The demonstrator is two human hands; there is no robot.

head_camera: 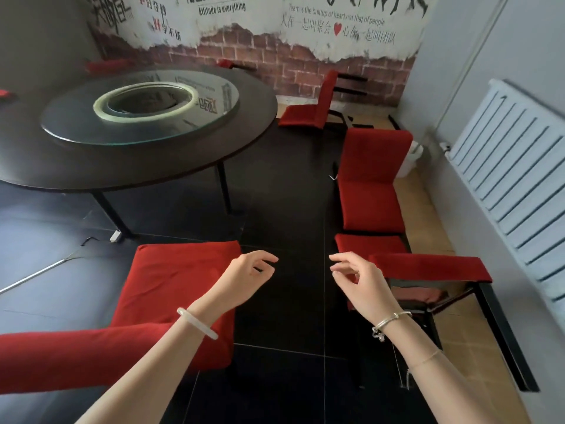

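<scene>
Your view in soft light, brightest on the white wall (pixel 519 41) at your right, dimmer left, pale glare on the glass turntable (pixel 137 123), faint sheen on the dark floor (pixel 284 316), lines bowed at the edges, mild blur.

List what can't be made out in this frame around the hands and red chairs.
- Head view, near red chair: legs hidden under its seat; back cut by the left edge.
- Head view, second red chair, by the right hand: seat mostly hidden under its backrest.
- Head view, white thing on floor: too small to identify.
- Head view, wall lettering: top rows cut by upper edge.
</scene>
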